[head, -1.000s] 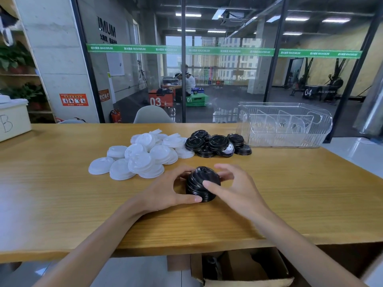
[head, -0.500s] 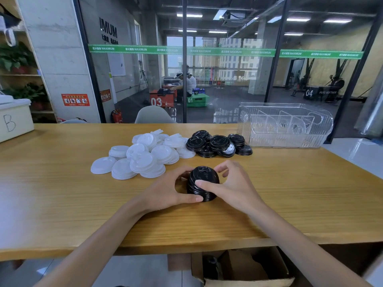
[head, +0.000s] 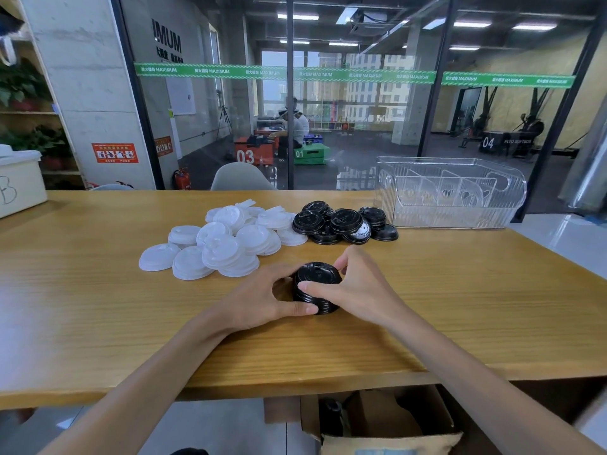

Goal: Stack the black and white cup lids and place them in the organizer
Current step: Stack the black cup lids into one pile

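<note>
both hands clasp the stack of black lids (head: 317,287) on the wooden table (head: 460,307), left hand (head: 259,298) and right hand (head: 364,285) curled round its sides. loose white lids (head: 223,244) and black lids (head: 341,223) sit behind, clear organizer (head: 450,192) far right.

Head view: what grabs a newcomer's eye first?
Both hands, left hand and right hand, grip a short stack of glossy black plastic cup lids at the wooden table's near centre. Behind it lie a heap of white plastic lids and loose black lids; a clear plastic organizer stands far right.
</note>
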Demonstrator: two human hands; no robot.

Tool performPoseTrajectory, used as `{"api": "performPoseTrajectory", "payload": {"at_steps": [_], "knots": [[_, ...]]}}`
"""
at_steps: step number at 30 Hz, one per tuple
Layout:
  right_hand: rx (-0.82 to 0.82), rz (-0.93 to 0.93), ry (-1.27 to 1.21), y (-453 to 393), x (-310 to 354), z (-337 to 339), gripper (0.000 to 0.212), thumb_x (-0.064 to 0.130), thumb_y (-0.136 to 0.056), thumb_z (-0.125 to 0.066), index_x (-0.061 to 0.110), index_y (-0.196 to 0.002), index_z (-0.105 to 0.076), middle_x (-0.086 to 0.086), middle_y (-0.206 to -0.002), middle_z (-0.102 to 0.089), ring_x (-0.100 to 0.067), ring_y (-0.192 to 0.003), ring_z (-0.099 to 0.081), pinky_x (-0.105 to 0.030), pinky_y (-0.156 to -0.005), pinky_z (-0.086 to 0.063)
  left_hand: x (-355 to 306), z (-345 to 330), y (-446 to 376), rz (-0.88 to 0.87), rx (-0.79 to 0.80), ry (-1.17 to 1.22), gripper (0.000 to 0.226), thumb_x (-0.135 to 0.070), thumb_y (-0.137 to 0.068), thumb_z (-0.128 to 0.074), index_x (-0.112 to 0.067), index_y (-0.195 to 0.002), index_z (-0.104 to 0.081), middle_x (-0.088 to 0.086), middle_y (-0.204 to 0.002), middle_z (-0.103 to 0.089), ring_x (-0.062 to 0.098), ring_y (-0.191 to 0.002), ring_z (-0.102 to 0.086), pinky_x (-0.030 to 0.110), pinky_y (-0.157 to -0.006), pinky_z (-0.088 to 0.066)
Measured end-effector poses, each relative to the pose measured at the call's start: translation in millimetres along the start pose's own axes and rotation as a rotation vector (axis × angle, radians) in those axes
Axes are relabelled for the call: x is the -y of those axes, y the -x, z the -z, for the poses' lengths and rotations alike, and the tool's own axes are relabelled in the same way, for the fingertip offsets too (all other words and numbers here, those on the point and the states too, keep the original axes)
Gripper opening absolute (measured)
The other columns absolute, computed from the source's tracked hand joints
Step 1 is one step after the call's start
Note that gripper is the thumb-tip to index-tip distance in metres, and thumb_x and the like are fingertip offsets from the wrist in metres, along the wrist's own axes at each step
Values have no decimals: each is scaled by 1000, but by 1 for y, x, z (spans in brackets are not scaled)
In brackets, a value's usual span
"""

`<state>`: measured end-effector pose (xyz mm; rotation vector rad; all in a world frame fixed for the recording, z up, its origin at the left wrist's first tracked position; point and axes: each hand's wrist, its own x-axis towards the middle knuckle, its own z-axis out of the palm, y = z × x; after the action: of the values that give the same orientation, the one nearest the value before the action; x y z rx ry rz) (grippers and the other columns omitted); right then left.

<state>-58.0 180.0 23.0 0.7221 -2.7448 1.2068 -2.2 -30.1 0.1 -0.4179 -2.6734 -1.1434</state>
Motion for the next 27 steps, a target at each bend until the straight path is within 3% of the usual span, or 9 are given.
{"api": "performPoseTrajectory", "payload": {"at_steps": [5, 9, 12, 15, 18, 22, 25, 27], "knots": [[-30, 20, -63, 5, -6, -6, 66, 69, -71, -88, 22, -101, -52, 9, -107, -55, -8, -106, -54, -25, -71, -39, -1, 1, 0, -20, -2, -21, 47, -28, -90, -90, -40, -131, -71, -32, -118, -73, -3, -119, -66, 11, -99, -45], [-11, 64, -47, 4, -10, 0, 64, 75, -74, -82, 25, -104, -56, 15, -109, -55, -3, -110, -51, -24, -78, -41, -3, 0, 1, 2, 0, 23, 56, -29, -89, -91, -35, -140, -69, -23, -130, -74, 1, -127, -66, 17, -107, -48], [-37, 70, -136, -6, -16, 11, 56, 77, -86, -67, 23, -101, -65, 13, -108, -63, -2, -106, -57, -21, -80, -42, -2, 0, 2, 42, -7, 25, 61, -32, -87, -93, -40, -141, -67, -25, -133, -73, -2, -129, -65, 18, -110, -48], [-119, 62, -168, -38, -32, 23, 42, 62, -99, -63, 20, -102, -66, 9, -104, -67, -9, -102, -63, -24, -82, -45, 0, 0, 2, 84, -7, 36, 62, -34, -84, -95, -47, -137, -64, -29, -134, -71, -6, -130, -62, 11, -108, -45], [-241, 95, -4, -86, -59, 30, 27, 41, -99, -72, 18, -112, -66, 3, -107, -68, -19, -106, -64, -35, -88, -52, 5, -1, 1, 98, -16, 46, 74, -37, -83, -96, -46, -146, -58, -25, -138, -70, -9, -133, -58, 6, -109, -41], [-168, 51, 211, -133, -73, 37, 64, 47, -97, -74, 14, -148, -54, -6, -138, -58, -26, -136, -45, -42, -105, -46, 8, 0, 0, 119, -14, 15, 89, -48, -80, -95, -51, -154, -46, -22, -139, -66, -15, -133, -54, -2, -104, -35], [-68, 14, 312, -152, -75, 37, 88, 60, -94, -71, 14, -163, -38, -9, -167, -37, -32, -155, -27, -52, -121, -34, 7, 0, -1, 74, -16, 28, 77, -39, -83, -95, -44, -149, -55, -25, -136, -69, -11, -133, -57, 3, -108, -39], [-35, 1, 327, -162, -76, 35, 97, 69, -91, -69, 17, -165, -35, -8, -171, -32, -33, -158, -22, -56, -124, -32, 6, -1, -1, 46, -19, 31, 70, -35, -84, -95, -41, -144, -59, -27, -136, -70, -6, -134, -59, 9, -111, -42]]}}
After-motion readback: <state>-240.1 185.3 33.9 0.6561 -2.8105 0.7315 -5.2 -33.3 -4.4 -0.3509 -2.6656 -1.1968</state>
